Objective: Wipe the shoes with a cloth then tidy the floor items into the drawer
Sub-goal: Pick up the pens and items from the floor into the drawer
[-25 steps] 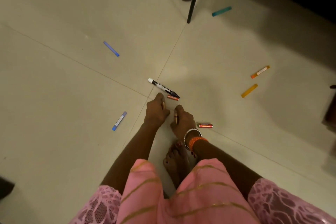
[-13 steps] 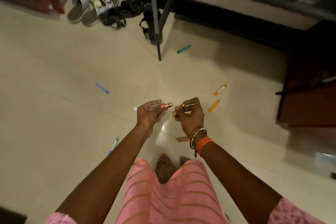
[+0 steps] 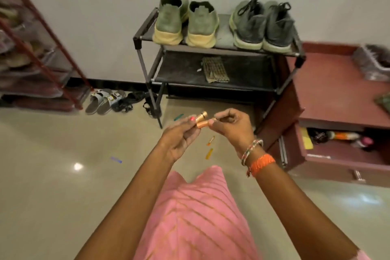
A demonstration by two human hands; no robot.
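Head | left hand (image 3: 179,137), right hand (image 3: 233,125) pinch batteries (image 3: 201,120) | labels unreadable

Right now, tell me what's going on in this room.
A person in a pink garment stands holding small copper-coloured batteries: the left hand pinches two and the right hand pinches something small beside them. Two pairs of grey-green shoes sit on the black metal rack. The maroon wooden drawer stands open on the right. Coloured markers lie on the tiled floor.

olive shoes (image 3: 185,21) | grey shoes (image 3: 262,25) | maroon drawer (image 3: 337,160) | pink gold-striped garment (image 3: 196,217)
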